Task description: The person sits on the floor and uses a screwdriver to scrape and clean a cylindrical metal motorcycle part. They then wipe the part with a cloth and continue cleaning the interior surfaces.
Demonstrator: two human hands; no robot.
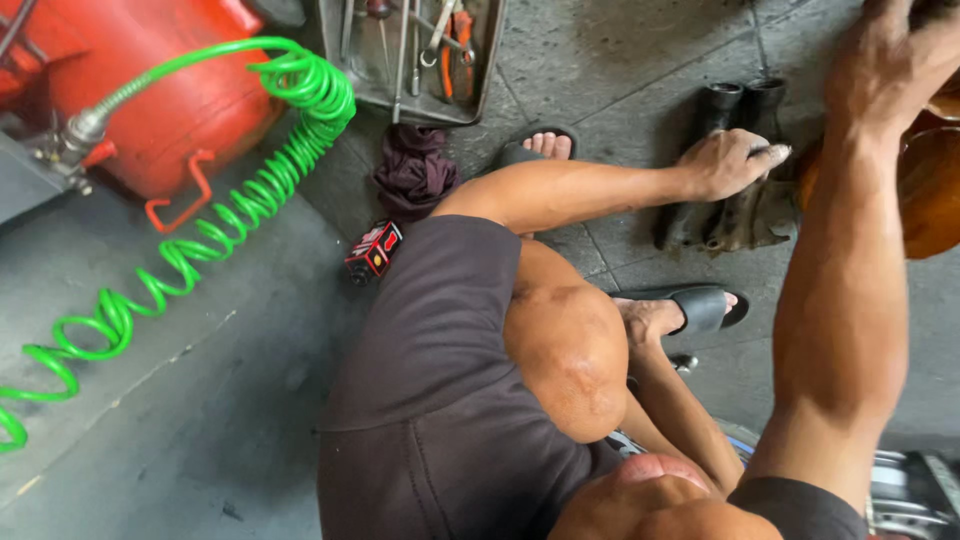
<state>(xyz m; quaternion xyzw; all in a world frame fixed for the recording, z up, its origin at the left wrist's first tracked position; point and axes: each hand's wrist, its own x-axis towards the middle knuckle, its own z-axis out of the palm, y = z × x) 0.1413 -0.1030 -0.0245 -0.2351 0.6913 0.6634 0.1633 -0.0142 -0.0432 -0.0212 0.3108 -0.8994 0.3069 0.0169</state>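
**Hands at the dark cylinders on the workshop floor**

While we crouch over the grey floor (200, 400), the red tank (140, 90) sits at the far side of it from the pair of dark cylinders (735, 170), our landmark. A green coiled hose (230, 215) runs from that tank, well apart from the cylinders. A tool tray (415, 60) lies further off beyond them, a dark rag (412, 172) just below it. Our left hand (728, 163) rests on the cylinders, fingers curled loosely over their tops. Our right hand (895, 55) reaches just beside them to an amber rounded part (930, 190); its fingers are cut off, so we cannot tell their grip. A small red-and-black box (373, 251) lies near the rag.
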